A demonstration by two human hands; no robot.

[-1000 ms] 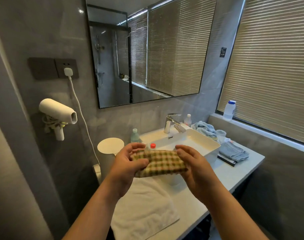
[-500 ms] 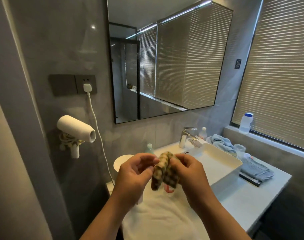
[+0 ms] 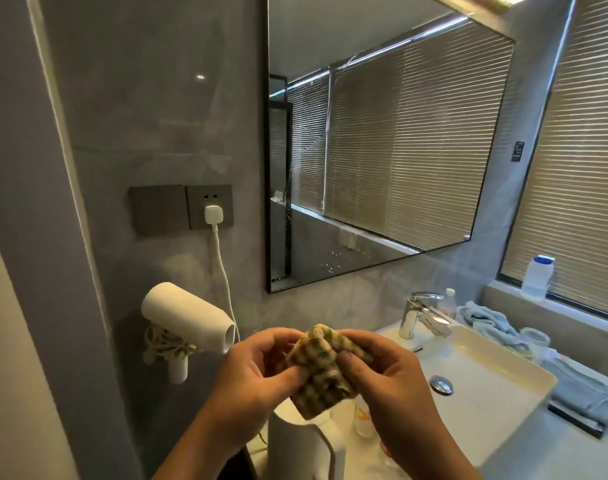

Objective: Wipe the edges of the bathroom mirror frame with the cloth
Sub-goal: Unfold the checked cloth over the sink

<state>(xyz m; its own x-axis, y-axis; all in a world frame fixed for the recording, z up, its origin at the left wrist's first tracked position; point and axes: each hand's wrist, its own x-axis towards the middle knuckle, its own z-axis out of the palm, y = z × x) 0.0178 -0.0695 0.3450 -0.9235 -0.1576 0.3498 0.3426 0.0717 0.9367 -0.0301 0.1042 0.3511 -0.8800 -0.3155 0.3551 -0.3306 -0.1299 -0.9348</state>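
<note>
Cloth (image 3: 321,368) more bunched; sink (image 3: 496,386) beside.

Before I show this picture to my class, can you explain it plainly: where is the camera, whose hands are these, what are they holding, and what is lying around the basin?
There is no machine here. The camera sits on a person's head, looking forward and down, so the arms rising from the bottom edge are that person's own. The left hand and right hand both pinch a folded checked cloth in the air above the counter. It is not yet touching the mirror, whose thin dark frame hangs on the grey wall. Below are a white basin with a chrome tap, a light blue towel and a folded grey towel. A white hair dryer hangs on the wall at the left.
</note>
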